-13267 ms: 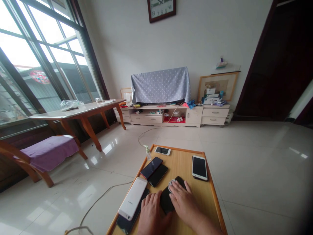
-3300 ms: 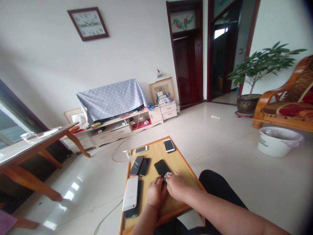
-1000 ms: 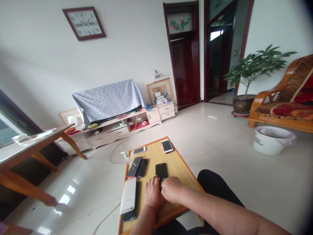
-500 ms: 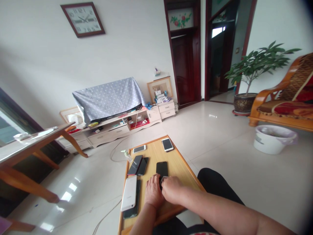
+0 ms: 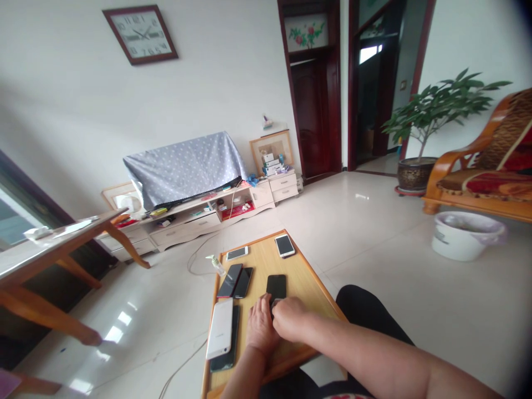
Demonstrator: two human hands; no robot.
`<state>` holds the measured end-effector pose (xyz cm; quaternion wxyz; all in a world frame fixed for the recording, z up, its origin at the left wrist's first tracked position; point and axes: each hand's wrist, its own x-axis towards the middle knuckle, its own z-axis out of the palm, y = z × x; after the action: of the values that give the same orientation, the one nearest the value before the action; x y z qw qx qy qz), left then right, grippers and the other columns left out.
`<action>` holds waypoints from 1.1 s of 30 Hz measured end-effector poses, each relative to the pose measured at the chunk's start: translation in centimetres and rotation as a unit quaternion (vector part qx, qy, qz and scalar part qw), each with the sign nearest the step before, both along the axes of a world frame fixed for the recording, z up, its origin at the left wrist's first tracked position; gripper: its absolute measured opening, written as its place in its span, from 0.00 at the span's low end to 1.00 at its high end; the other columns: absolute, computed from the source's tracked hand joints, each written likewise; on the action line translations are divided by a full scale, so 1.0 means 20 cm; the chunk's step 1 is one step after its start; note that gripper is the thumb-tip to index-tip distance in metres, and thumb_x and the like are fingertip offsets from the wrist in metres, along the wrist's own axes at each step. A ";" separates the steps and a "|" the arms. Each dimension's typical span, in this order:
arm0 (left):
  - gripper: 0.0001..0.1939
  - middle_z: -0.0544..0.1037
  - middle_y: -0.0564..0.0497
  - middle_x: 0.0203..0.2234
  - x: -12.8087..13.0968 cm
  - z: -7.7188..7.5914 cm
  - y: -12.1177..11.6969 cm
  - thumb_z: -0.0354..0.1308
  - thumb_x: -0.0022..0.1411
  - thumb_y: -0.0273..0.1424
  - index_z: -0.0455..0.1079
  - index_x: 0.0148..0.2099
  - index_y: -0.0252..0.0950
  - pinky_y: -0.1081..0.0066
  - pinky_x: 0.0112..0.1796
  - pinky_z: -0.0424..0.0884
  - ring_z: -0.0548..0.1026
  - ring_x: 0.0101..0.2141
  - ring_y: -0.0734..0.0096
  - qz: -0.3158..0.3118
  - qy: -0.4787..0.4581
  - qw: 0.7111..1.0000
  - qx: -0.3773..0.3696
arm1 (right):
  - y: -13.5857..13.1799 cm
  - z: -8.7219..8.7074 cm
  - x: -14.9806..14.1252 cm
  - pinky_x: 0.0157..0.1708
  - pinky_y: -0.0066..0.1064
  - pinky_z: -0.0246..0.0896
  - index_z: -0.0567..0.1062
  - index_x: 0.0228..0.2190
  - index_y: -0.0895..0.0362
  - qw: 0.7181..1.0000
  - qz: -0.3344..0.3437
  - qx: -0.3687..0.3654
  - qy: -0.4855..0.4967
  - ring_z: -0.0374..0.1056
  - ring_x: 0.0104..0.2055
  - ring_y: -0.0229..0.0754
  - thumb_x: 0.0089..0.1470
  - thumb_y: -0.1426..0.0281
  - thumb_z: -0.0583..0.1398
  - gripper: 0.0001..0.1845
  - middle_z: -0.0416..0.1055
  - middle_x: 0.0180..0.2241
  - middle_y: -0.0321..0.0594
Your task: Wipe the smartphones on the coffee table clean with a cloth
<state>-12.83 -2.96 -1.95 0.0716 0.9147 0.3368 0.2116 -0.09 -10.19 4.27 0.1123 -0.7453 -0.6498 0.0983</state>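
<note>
– Black phone (image 5: pixel 276 285), flat on the wood counter (image 5: pixel 310 285), yes? Where exactly, head view?
– Yep, approx. middle, nearer the R side, far end uncovered. Near end's under the hands.
– L hand (image 5: pixel 261 324)?
– Fingers stretched fwd, close together, tips at the phone's near L part. Thumb's hidden, so can't tell if it's clamped on it.
– R hand (image 5: pixel 291 318)?
– Curled like a fist over the near end, right beside the L hand. Small greyish bit by its fingertips, too unclear to ID; can't tell if it's gripped.
– Other stuff, pls?
– L side: silver phone (image 5: pixel 219 330), back up, partly over a dark phone (image 5: pixel 230 357). Beyond: red-edged phone (image 5: pixel 230 281) overlapping a glossy phone (image 5: pixel 243 284). Pump bottle (image 5: pixel 216 265) w/ green top near the far L corner, next to a small white phone (image 5: pixel 236 254).
– Far R corner?
– Larger white phone (image 5: pixel 285 245), dark screen up.
</note>
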 end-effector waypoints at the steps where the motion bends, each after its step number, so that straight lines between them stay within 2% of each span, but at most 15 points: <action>1: 0.36 0.71 0.37 0.58 0.00 0.00 0.00 0.60 0.54 0.39 0.58 0.64 0.36 0.53 0.56 0.65 0.70 0.57 0.50 -0.003 -0.004 1.000 0.004 | 0.00 0.01 0.02 0.43 0.36 0.67 0.80 0.46 0.52 1.000 -0.001 0.002 0.001 0.77 0.43 0.52 0.57 0.67 0.59 0.16 0.81 0.41 0.47; 5: 0.37 0.71 0.37 0.57 -0.01 -0.02 0.01 0.59 0.55 0.44 0.58 0.64 0.36 0.52 0.55 0.67 0.71 0.56 0.50 -0.022 -0.025 0.999 0.030 | 0.03 0.05 0.09 0.45 0.39 0.66 0.79 0.48 0.56 0.999 -0.024 0.023 0.000 0.75 0.47 0.55 0.61 0.69 0.53 0.19 0.79 0.46 0.52; 7: 0.37 0.71 0.37 0.57 -0.01 -0.03 0.02 0.59 0.56 0.42 0.56 0.64 0.36 0.52 0.56 0.67 0.71 0.57 0.50 -0.027 -0.031 0.999 0.034 | 0.03 0.05 0.08 0.47 0.39 0.65 0.78 0.50 0.57 0.999 -0.018 0.029 0.002 0.74 0.50 0.55 0.60 0.70 0.54 0.20 0.77 0.48 0.53; 12: 0.37 0.70 0.36 0.57 -0.01 -0.05 0.02 0.57 0.55 0.35 0.53 0.66 0.34 0.54 0.59 0.66 0.70 0.58 0.53 -0.030 -0.037 0.999 0.022 | -0.03 0.01 0.02 0.46 0.35 0.65 0.77 0.53 0.52 0.999 0.025 0.028 0.021 0.75 0.47 0.51 0.59 0.66 0.56 0.21 0.79 0.47 0.46; 15: 0.38 0.70 0.37 0.57 -0.01 -0.05 0.02 0.58 0.55 0.37 0.52 0.66 0.35 0.54 0.58 0.67 0.71 0.57 0.52 -0.031 -0.042 0.999 0.011 | -0.01 0.02 0.07 0.46 0.36 0.65 0.78 0.50 0.52 0.999 0.011 0.031 0.024 0.76 0.46 0.51 0.61 0.66 0.54 0.20 0.79 0.47 0.45; 20: 0.39 0.70 0.37 0.58 -0.01 -0.06 0.03 0.58 0.56 0.39 0.51 0.67 0.36 0.51 0.58 0.67 0.71 0.57 0.51 -0.029 -0.048 0.998 0.017 | 0.06 0.03 0.15 0.57 0.40 0.58 0.78 0.50 0.58 0.999 -0.006 0.048 0.013 0.69 0.57 0.52 0.62 0.71 0.51 0.21 0.75 0.53 0.52; 22: 0.40 0.69 0.36 0.58 -0.01 -0.06 0.02 0.59 0.56 0.40 0.51 0.67 0.35 0.51 0.58 0.67 0.71 0.57 0.50 -0.030 -0.048 0.998 0.018 | 0.05 0.03 0.12 0.56 0.39 0.59 0.77 0.51 0.58 0.999 0.010 0.043 0.014 0.70 0.55 0.52 0.61 0.70 0.52 0.21 0.76 0.52 0.51; 25: 0.41 0.70 0.36 0.58 -0.01 -0.06 0.02 0.60 0.54 0.38 0.51 0.67 0.36 0.53 0.58 0.68 0.71 0.58 0.50 -0.033 -0.046 0.998 0.013 | 0.00 0.02 0.04 0.50 0.37 0.64 0.78 0.50 0.55 0.999 0.036 0.028 0.020 0.75 0.48 0.51 0.59 0.68 0.55 0.20 0.79 0.48 0.48; 28: 0.41 0.70 0.36 0.58 -0.01 -0.05 0.02 0.60 0.54 0.37 0.51 0.67 0.37 0.52 0.58 0.67 0.71 0.58 0.50 -0.032 -0.047 0.998 0.009 | -0.01 0.02 0.05 0.47 0.37 0.65 0.79 0.48 0.53 0.999 0.041 0.025 0.025 0.76 0.46 0.50 0.60 0.66 0.54 0.19 0.80 0.46 0.45; 30: 0.40 0.70 0.37 0.58 -0.01 -0.05 0.02 0.59 0.55 0.38 0.51 0.67 0.38 0.51 0.57 0.68 0.71 0.57 0.50 -0.031 -0.050 0.998 0.003 | 0.01 0.03 0.10 0.51 0.38 0.64 0.79 0.48 0.52 0.999 0.032 0.033 0.026 0.74 0.49 0.50 0.62 0.65 0.52 0.20 0.79 0.49 0.45; 33: 0.39 0.69 0.39 0.58 0.00 -0.04 0.01 0.58 0.56 0.36 0.50 0.67 0.39 0.51 0.58 0.67 0.71 0.57 0.52 -0.023 -0.051 0.998 -0.005 | 0.08 0.04 0.19 0.60 0.41 0.55 0.79 0.49 0.53 0.999 0.015 0.046 0.023 0.70 0.56 0.50 0.63 0.69 0.50 0.21 0.76 0.52 0.46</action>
<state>-12.92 -2.72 -2.80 0.0977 0.9099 0.3128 0.2545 3.73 -8.67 4.99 0.1600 -0.7268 -0.6622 0.0871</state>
